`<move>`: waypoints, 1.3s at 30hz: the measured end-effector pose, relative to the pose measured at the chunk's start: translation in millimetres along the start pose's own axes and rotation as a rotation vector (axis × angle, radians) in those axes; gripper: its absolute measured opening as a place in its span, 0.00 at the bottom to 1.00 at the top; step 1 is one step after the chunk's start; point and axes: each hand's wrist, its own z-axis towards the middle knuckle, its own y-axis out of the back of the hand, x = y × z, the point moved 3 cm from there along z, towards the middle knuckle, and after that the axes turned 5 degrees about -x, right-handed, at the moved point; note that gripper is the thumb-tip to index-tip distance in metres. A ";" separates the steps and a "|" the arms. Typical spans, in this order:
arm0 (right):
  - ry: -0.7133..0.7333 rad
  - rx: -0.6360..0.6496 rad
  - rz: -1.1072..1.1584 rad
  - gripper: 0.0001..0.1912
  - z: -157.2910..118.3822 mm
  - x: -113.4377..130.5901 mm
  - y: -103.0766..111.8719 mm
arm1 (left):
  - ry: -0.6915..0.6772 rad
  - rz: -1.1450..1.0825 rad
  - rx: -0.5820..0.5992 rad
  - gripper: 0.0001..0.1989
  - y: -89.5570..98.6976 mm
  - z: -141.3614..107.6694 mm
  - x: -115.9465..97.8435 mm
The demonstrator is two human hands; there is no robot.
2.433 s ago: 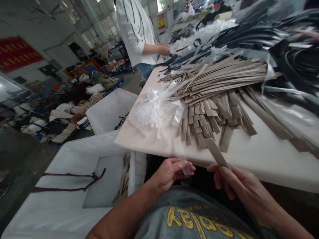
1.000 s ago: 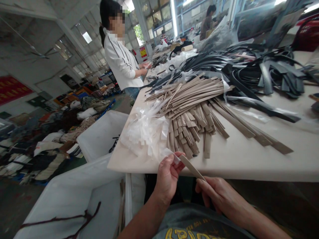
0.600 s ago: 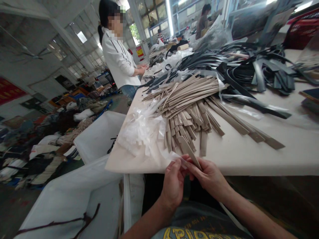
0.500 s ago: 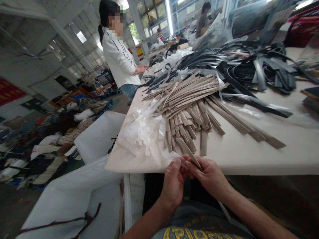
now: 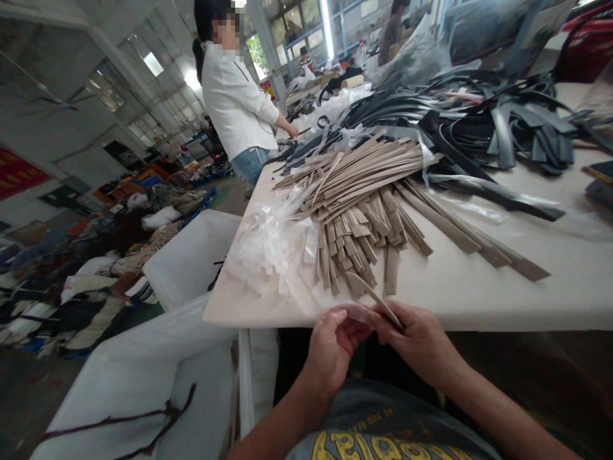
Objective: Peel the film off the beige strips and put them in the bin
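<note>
Directly ahead at 12 o'clock, just below the table edge, the two hands meet over a single narrow taupe strip (image 5: pixel 378 304). The right hand (image 5: pixel 418 340) is closed in a firm pinch on the strip, gripping it between thumb and fingers, with its free end angled up toward 11 o'clock. The left hand (image 5: pixel 333 359) is curled just beside it, its fingertips up against a pale, thin sliver of clear film (image 5: pixel 353 312) that runs into the right hand's pinch. Whether those fingers grip the film, the strip or both cannot be told from this view. Just beyond the hands, the strip's upper end lies over the nearest ends of a fanned pile of taupe strips (image 5: pixel 364 198) on a cream work table (image 5: pixel 479 305). A loose bundle of clear plastic offcuts (image 5: pixel 272 239) sits at about 11 o'clock, and tangled black strips (image 5: pixel 460 121) lie farther out at 1 o'clock. Two white bins (image 5: pixel 191 255) stand close by at 9 o'clock, and a co-worker in a white top (image 5: pixel 234 86) works along the table at 11 o'clock.
</note>
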 end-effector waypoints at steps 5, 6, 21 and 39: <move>0.031 -0.027 -0.086 0.18 -4.1 -5.1 1.1 | 0.005 0.109 0.021 0.12 -2.5 0.7 0.9; 0.039 -0.026 -0.103 0.16 -5.8 -6.4 1.0 | -0.012 0.166 0.030 0.11 -3.7 0.2 0.4; -0.241 0.206 0.173 0.28 -18.5 -14.2 29.8 | 0.011 0.101 -0.057 0.08 -9.7 12.8 -19.2; -0.339 0.414 0.240 0.32 -33.0 -9.5 13.8 | -0.066 0.001 -0.125 0.13 -10.4 18.9 -19.2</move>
